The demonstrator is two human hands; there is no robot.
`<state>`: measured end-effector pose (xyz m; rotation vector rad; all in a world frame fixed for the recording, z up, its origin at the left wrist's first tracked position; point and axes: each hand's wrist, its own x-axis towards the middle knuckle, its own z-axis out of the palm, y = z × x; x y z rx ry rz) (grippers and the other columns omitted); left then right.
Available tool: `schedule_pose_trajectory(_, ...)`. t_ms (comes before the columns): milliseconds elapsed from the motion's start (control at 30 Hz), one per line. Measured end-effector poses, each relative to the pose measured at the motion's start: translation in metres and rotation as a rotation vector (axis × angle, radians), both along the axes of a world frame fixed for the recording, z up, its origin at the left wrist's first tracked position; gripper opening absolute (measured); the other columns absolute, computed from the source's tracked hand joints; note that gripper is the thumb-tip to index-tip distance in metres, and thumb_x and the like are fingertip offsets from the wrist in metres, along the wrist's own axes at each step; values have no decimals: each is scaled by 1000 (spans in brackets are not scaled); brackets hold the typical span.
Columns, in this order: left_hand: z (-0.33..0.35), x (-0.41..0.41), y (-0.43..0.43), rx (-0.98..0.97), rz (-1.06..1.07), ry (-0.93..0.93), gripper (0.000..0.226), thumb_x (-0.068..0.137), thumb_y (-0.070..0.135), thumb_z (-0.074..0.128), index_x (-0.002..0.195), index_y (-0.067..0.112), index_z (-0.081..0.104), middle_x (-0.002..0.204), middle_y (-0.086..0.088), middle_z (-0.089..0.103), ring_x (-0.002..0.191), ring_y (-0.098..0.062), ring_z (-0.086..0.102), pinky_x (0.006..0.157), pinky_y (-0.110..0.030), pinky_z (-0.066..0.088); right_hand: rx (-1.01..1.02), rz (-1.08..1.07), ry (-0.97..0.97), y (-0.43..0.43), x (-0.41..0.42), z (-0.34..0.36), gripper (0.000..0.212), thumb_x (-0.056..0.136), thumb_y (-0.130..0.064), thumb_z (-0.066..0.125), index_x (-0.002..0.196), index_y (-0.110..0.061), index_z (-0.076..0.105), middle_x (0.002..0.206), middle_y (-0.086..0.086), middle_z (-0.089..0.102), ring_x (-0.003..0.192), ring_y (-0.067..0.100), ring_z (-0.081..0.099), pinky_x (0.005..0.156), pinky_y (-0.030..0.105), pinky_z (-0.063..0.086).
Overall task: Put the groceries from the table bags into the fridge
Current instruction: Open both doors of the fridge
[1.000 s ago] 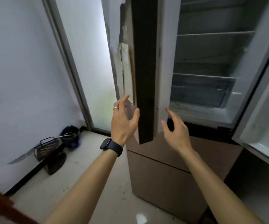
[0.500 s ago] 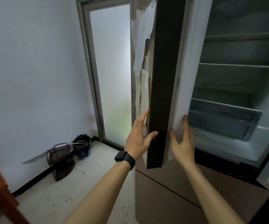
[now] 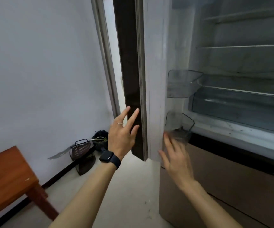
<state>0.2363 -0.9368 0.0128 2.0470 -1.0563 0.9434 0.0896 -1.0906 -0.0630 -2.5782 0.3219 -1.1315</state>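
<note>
The fridge (image 3: pixel 241 102) stands open on the right, with bare shelves and a clear drawer inside. Its left door (image 3: pixel 133 76) is swung out edge-on toward me, dark on the outside and white inside, with two clear door bins (image 3: pixel 180 84). My left hand (image 3: pixel 122 134), with a ring and a black watch, is open with fingers spread just in front of the door's dark edge. My right hand (image 3: pixel 175 155) is open and blurred, low by the door's inner white face near the lower bin. Neither hand holds anything. No bags or groceries are in view.
A wooden table corner (image 3: pixel 9 175) shows at the lower left. A dark basket (image 3: pixel 81 148) and a black bundle (image 3: pixel 101 138) lie on the floor by the white wall. A frosted glass door (image 3: pixel 111 46) stands behind the fridge door. Brown lower fridge drawers (image 3: pixel 215 186) sit below.
The view has swung right and closer, and the fridge door has opened wider, showing its inner bins. Both hands have come off the door's edge; the right hand is moving.
</note>
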Motion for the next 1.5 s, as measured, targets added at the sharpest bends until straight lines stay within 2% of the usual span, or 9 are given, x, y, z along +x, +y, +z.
schedule_pose_trajectory(100, 4, 5, 4, -141, -151, 278, 66, 92, 49, 59, 151, 29, 38, 155, 6, 35, 138, -7, 38, 107, -32, 44, -126, -8, -16, 21, 32, -4, 77, 91, -27, 71, 156, -18, 31, 151, 5, 47, 125, 23, 49, 92, 40, 52)
schedule_pose_trajectory(233, 8, 35, 7, -133, -194, 449, 93, 86, 66, 59, 158, 28, 16, 165, 11, 15, 145, 7, 13, 114, -17, 20, -137, -70, -44, 41, 61, -15, 66, 88, -30, 66, 149, -22, 44, 155, 4, 41, 132, 24, 43, 99, 46, 46)
schedule_pose_trajectory(400, 0, 97, 12, -139, -286, 592, 88, 92, 56, 59, 159, 31, 7, 164, 7, 20, 149, -6, 22, 120, -37, 29, -155, -231, -47, 29, 93, -32, 65, 91, -39, 58, 152, -30, 39, 163, 2, 28, 150, 32, 22, 115, 59, 21)
schedule_pose_trajectory(533, -2, 141, 13, -121, -311, 673, 79, 96, 53, 54, 157, 41, 5, 156, 12, 34, 139, -7, 40, 114, -43, 39, -315, -267, -44, 30, 128, -36, 69, 89, -29, 69, 151, -32, 41, 158, 4, 38, 148, 34, 27, 117, 63, 16)
schedule_pose_trajectory(767, -5, 168, 15, -90, -351, 607, 74, 100, 45, 51, 158, 37, 6, 138, 23, 38, 124, -4, 48, 100, -22, 39, -412, -288, -107, 33, 156, -42, 79, 84, -11, 76, 152, -27, 39, 152, 9, 42, 145, 35, 31, 112, 65, 29)
schedule_pose_trajectory(867, -11, 170, 14, -89, -319, 570, 73, 101, 47, 49, 158, 36, 6, 144, -2, 54, 124, -20, 55, 100, -30, 44, -403, -249, -88, 29, 151, -39, 78, 86, -12, 77, 152, -28, 37, 151, 8, 37, 143, 36, 31, 107, 66, 35)
schedule_pose_trajectory(967, -12, 171, 11, -99, -299, 587, 71, 100, 52, 45, 156, 41, 3, 123, -14, 64, 109, -29, 61, 96, -44, 50, -377, -245, -66, 30, 155, -36, 78, 88, -13, 75, 152, -29, 36, 151, 7, 36, 142, 37, 31, 106, 66, 36)
schedule_pose_trajectory(1200, 0, 157, 13, -63, -293, 671, 74, 100, 52, 45, 156, 41, -2, 161, -3, 30, 143, -24, 36, 113, -44, 34, -318, -217, 78, 36, 140, -18, 68, 91, -19, 69, 153, -27, 40, 150, 9, 44, 143, 35, 33, 105, 60, 42)
schedule_pose_trajectory(1500, -23, 99, 97, 229, -51, 609, 54, 98, 29, 54, 150, 31, 39, 151, -3, 46, 135, -20, 44, 111, -37, 38, -32, 10, 134, 69, 101, 29, 50, 100, -38, 48, 148, -25, 47, 148, -4, 52, 144, 19, 38, 118, 40, 33)
